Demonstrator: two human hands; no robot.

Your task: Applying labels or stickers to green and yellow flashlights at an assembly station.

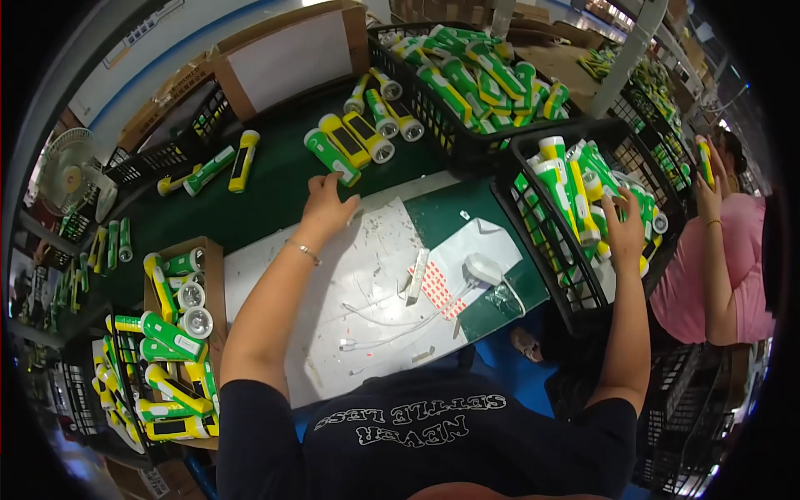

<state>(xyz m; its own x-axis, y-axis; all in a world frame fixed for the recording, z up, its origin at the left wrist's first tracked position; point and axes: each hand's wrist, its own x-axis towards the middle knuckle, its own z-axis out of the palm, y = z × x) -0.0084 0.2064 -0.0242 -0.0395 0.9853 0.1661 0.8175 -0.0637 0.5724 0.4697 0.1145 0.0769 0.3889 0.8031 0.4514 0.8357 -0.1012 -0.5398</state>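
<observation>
At the lower end of a green flashlight [332, 156] on the dark green bench, my left hand [327, 207] has its fingertips touching or just beside it. The thumb is spread away from the fingers. Next to that flashlight lie several yellow-and-green ones with small dark panels and clear lenses. My right hand [625, 229] reaches over the black crate [546, 275] on the right, fingers apart, close to the flashlights [557, 192] piled in it. Whether its fingertips touch one cannot be made out.
A white board [317, 350] carries a red-dotted sheet [437, 287], a white charger [483, 268] and white cables. A fuller crate [450, 146] stands behind. Flashlights fill a cardboard box [215, 279] at left. A person in pink [725, 267] holds a flashlight at right.
</observation>
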